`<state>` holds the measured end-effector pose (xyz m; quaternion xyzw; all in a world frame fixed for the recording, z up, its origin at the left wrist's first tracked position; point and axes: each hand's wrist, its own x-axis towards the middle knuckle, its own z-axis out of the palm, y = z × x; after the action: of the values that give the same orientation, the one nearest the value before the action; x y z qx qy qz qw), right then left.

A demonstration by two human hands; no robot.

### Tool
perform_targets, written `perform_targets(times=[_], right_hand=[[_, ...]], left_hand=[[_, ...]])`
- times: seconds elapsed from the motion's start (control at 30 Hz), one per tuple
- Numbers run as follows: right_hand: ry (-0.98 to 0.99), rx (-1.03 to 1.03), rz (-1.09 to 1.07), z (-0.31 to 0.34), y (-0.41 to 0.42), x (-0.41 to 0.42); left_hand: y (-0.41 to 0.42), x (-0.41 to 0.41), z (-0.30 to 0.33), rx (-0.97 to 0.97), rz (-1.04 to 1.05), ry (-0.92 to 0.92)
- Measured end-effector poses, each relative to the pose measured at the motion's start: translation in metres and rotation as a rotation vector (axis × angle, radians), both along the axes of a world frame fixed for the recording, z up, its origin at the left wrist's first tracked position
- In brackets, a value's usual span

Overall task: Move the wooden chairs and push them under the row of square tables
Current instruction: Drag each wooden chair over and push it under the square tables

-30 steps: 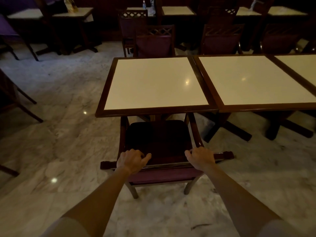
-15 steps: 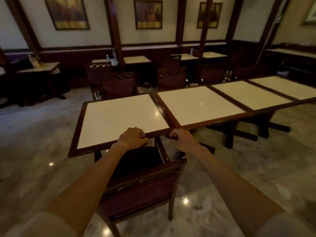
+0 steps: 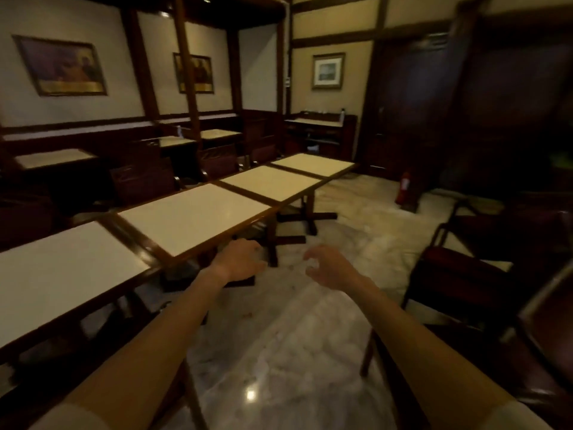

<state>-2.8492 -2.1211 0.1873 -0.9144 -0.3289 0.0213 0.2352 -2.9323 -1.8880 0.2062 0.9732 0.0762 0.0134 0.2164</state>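
Chairs come first: one wooden chair [image 3: 459, 274] stands loose at my right, well apart from the row of tables, so I judge it is not yet pushed in. My left hand [image 3: 238, 263] hangs by the near tabletop [image 3: 192, 218] edge, fingers loosely curled on nothing. My right hand [image 3: 330, 268] hovers over the marble floor [image 3: 294, 336], fingers spread apart, empty. Farther on, more tabletops run toward the wall, with chairs [image 3: 217, 164] behind them. Framed pictures [image 3: 62, 66] hang beyond; no writing is readable.
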Motion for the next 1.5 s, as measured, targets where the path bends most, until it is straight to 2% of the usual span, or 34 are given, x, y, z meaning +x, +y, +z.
perform_targets(times=[0.17,0.2,0.33,0.5,0.63,0.8,0.93,1.1,1.23,1.5], right_hand=[[0.027,-0.046,-0.227,0.003,-0.171,-0.006],[0.042,-0.068,-0.320,0.006,-0.231,-0.017],[0.047,-0.093,-0.463,0.017,-0.341,-0.043],[0.015,-0.067,-0.681,0.006,-0.466,-0.064],[-0.019,-0.051,-0.781,0.021,-0.508,-0.085],[0.024,-0.089,-0.832,0.011,-0.556,-0.051],[0.039,-0.118,-0.775,-0.012,-0.576,-0.008],[0.205,-0.167,-0.702,-0.074,-0.598,0.052],[0.311,-0.202,-0.634,-0.137,-0.617,0.080],[0.437,-0.408,-0.472,-0.192,-0.635,0.107]], left_hand=[[-0.159,0.046,-0.010,0.002,-0.146,-0.015],[-0.217,0.056,-0.012,-0.007,-0.228,-0.038],[-0.325,0.073,-0.013,-0.015,-0.389,-0.051],[-0.457,0.080,-0.011,-0.004,-0.637,-0.015],[-0.524,0.094,-0.018,-0.017,-0.712,-0.010],[-0.580,0.127,-0.037,-0.044,-0.739,-0.028],[-0.604,0.162,-0.067,-0.122,-0.684,0.020],[-0.619,0.194,-0.127,-0.201,-0.559,0.147],[-0.625,0.197,-0.176,-0.176,-0.461,0.269],[-0.642,0.189,-0.228,-0.152,-0.329,0.548]])
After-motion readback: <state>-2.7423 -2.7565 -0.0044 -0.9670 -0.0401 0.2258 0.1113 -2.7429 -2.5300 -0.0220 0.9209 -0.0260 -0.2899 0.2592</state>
